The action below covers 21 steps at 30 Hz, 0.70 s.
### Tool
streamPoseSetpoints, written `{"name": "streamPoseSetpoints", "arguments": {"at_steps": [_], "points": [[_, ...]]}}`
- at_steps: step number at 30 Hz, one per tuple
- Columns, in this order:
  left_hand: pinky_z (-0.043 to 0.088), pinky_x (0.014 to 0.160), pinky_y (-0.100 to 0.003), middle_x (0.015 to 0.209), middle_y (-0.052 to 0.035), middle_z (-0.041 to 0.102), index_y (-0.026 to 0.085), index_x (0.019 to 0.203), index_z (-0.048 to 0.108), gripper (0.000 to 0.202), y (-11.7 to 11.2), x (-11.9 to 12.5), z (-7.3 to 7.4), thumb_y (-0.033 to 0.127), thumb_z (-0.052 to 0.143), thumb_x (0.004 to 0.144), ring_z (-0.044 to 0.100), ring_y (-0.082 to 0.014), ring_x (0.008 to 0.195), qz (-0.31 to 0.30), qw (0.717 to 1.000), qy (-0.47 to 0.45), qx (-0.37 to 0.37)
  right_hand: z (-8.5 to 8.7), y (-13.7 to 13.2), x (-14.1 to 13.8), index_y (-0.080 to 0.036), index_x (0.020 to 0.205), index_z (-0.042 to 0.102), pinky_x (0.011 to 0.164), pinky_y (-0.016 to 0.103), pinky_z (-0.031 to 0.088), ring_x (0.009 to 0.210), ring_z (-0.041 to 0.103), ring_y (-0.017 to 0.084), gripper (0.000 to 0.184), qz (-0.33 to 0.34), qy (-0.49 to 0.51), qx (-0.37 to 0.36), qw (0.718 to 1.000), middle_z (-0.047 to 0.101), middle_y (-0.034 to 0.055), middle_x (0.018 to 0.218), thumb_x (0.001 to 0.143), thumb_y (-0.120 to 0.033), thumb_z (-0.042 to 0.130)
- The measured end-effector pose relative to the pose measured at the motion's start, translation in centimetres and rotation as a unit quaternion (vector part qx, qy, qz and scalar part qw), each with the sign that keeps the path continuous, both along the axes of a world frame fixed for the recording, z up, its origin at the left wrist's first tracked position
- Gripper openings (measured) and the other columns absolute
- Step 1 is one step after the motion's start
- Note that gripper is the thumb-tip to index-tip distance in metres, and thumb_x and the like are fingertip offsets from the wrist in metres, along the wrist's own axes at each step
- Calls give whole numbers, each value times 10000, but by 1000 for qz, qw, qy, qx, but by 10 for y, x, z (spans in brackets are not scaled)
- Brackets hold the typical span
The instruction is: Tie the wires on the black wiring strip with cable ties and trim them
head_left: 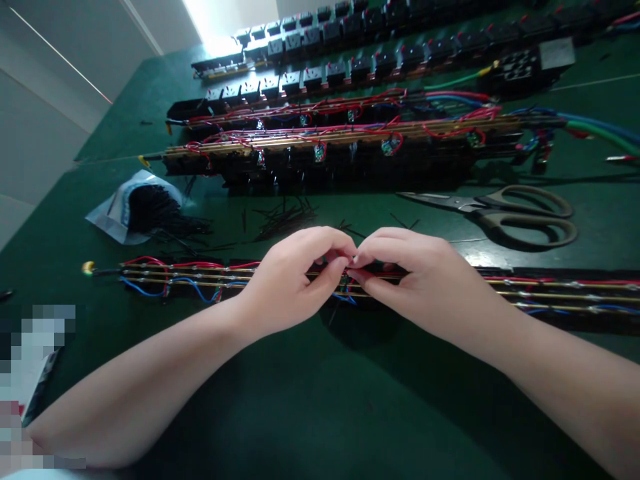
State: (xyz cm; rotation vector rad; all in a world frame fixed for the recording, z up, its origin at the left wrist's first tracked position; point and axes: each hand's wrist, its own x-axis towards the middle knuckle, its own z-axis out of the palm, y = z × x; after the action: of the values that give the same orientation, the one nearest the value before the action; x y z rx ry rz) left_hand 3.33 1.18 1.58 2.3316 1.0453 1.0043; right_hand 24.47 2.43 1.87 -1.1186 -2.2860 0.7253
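Observation:
Across the green table lies a long black power strip housing (565, 293) with brass bars and red and blue wires along it. Over its middle, my left hand (300, 277) and my right hand (407, 273) meet fingertip to fingertip. Both hands have thumb and fingers pinched together just above the wires. Whatever sits between the fingertips is too small and too covered to name. A blue wire (345, 299) shows right below the fingers.
Scissors (500, 213) lie behind my right hand. A plastic bag (123, 210) spills black cable ties, with loose ties (287, 219) beside it. Farther back are wired strips (350, 140) and rows of black socket strips (310, 79).

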Motion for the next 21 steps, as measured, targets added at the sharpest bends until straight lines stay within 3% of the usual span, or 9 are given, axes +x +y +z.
{"name": "streamPoseSetpoints", "arguments": {"at_steps": [5,7,12,21], "points": [[558,817,-307,915,-29,760,182,991,659,183,-23,-4,-14,32,573,932,682,-156,869,43,989,-15,140,-2,0,-1,-202,812,714,643,283,455,804,657,179,100,-4,8,-9,1000,715,29,853,859,-134,657],[554,827,-342,922,-33,765,190,996,657,192,-33,-9,-20,37,567,924,682,-174,874,49,987,28,150,-2,0,-1,-204,810,717,640,284,451,803,654,178,114,-9,3,-14,1000,715,29,852,872,-138,648],[508,900,-381,1182,-61,761,220,1065,644,211,-38,-18,-24,80,599,914,669,-217,1049,6,975,147,163,-3,-1,-1,-213,829,724,613,289,427,764,645,173,101,-15,-20,-15,1000,709,18,833,880,-155,658],[466,860,-365,1147,-9,769,287,981,740,152,-34,-14,-22,148,681,968,667,-197,1005,10,971,143,189,-2,-6,-2,-191,886,707,680,310,491,829,674,195,144,24,10,55,998,722,49,886,954,-152,586]]}}
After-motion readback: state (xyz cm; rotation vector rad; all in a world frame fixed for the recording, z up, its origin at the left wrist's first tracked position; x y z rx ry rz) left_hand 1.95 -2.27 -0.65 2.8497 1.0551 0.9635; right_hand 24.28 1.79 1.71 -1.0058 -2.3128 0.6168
